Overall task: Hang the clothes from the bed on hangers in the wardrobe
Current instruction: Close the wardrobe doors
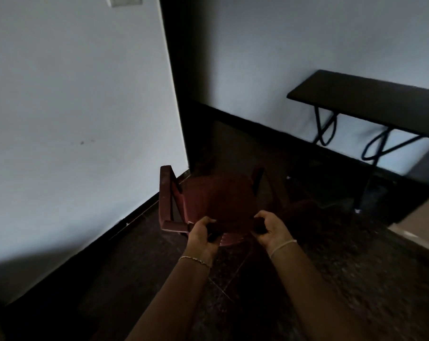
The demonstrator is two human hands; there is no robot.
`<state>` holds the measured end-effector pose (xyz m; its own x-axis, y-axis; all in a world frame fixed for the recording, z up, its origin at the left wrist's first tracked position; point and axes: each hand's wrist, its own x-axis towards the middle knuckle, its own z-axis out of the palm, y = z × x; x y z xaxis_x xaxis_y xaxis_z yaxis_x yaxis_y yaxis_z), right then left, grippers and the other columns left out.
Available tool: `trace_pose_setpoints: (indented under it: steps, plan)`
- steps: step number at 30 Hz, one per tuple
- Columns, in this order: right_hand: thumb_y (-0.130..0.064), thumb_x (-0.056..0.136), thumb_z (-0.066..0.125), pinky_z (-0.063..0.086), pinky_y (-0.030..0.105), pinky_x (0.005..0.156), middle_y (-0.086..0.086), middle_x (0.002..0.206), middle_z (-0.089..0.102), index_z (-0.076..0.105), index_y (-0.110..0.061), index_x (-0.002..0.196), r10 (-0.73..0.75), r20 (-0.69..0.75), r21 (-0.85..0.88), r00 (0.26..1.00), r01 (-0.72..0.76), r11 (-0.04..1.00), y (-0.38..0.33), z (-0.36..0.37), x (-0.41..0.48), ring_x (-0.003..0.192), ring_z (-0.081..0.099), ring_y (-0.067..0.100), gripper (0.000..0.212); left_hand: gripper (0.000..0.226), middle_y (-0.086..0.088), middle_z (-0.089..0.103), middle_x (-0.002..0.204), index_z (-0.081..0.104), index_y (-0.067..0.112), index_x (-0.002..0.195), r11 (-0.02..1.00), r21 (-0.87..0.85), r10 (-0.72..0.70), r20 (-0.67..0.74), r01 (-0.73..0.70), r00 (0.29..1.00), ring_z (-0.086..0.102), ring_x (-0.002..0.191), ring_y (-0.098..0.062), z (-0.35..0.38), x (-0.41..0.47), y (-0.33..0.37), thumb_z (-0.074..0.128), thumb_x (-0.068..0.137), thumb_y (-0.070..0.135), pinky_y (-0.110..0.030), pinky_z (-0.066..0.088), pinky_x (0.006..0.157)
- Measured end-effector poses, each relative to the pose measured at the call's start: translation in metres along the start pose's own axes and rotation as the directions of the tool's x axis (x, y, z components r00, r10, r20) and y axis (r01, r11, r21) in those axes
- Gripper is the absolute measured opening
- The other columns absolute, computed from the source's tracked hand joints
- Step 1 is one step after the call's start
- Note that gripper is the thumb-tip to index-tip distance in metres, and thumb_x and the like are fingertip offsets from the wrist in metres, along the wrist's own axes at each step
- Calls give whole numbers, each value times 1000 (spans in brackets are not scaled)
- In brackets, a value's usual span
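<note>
Dim room, looking down toward the dark speckled floor [356, 279]. Just below dead centre, a dark red plastic chair [215, 198], seen from above and behind, seat pointing toward 12 o'clock, near the foot of the white wall [73, 94] that fills the 9 o'clock side.

Gripping the top edge of the backrest with both hands: left hand [202, 233] on the 9 o'clock end of that edge, right hand [270, 228] on the 3 o'clock end. Fingers curled right over the rim on both, so a proper closed hold, not just resting there. Thin chain bracelet [196, 260] on the left wrist, pale thread band [282, 246] on the right. Can't tell whether the chair legs are on the floor or lifted off it, way too dark down there.

Up at 2 o'clock, a long black surface [361, 99] on looping bent-metal legs [324, 126], set against the far wall. At 3 o'clock, cut off by the frame edge, a light brown object [425, 217], can't make out what. Switch plate [126, 0] at 11 o'clock, clipped by the top edge.

As for the clothes: can't tell where from this view.
</note>
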<state>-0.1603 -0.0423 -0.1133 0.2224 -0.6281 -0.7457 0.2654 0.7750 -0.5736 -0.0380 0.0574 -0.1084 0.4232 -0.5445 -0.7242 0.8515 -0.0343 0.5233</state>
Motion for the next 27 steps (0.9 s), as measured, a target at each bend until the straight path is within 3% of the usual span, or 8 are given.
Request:
trace_pose_setpoints:
  steps: [6,9,12,15,19,22,27]
  plan:
    - [3,83,51,50,44,57,21,116,54,56,-2,116,-39,-76,142,996,49,989,-41,-53,-2,96,57,37,33,9,-13,59,80,55,4,82,986,141,-105,114,88,988,58,70,-27,61,2,-35,48,84,-2,-32,54,51]
    - [2,85,50,49,43,59,19,109,53,57,-3,101,-48,-127,180,991,70,981,-69,-78,4,91,56,35,18,13,-13,59,84,56,3,92,979,167,-147,153,121,977,58,73,-26,98,4,-53,47,85,-3,-33,53,54]
    - [2,83,52,49,43,55,18,108,55,56,-3,113,-46,-168,246,985,87,965,-95,-104,13,88,57,35,30,31,-16,62,99,56,3,110,962,222,-200,186,157,962,60,82,-29,132,16,-70,51,81,-3,-36,52,61]
    - [4,82,52,49,42,55,18,110,56,55,-3,120,-60,-210,317,976,126,940,-121,-126,26,86,58,33,39,44,-15,62,109,57,4,119,938,303,-232,191,167,954,61,88,-30,171,31,-87,55,76,0,-37,54,59]
    - [5,79,53,52,35,46,19,121,55,52,-3,127,-81,-259,385,963,179,905,-161,-148,46,87,58,34,48,24,-14,62,101,60,4,105,916,362,-266,231,171,936,61,81,-28,228,47,-107,54,82,0,-34,53,52]
    - [2,83,52,49,39,51,20,125,55,55,-2,124,-96,-279,401,956,207,892,-184,-162,57,86,57,33,42,7,-13,60,84,59,4,87,882,439,-303,244,173,921,58,75,-26,262,56,-118,53,84,1,-29,53,45]
    - [2,81,56,50,39,52,19,127,56,55,-4,127,-95,-329,466,939,249,849,-220,-181,81,96,58,35,46,8,-12,60,82,58,5,85,856,491,-320,252,164,913,59,74,-26,313,78,-136,51,82,2,-26,52,43]
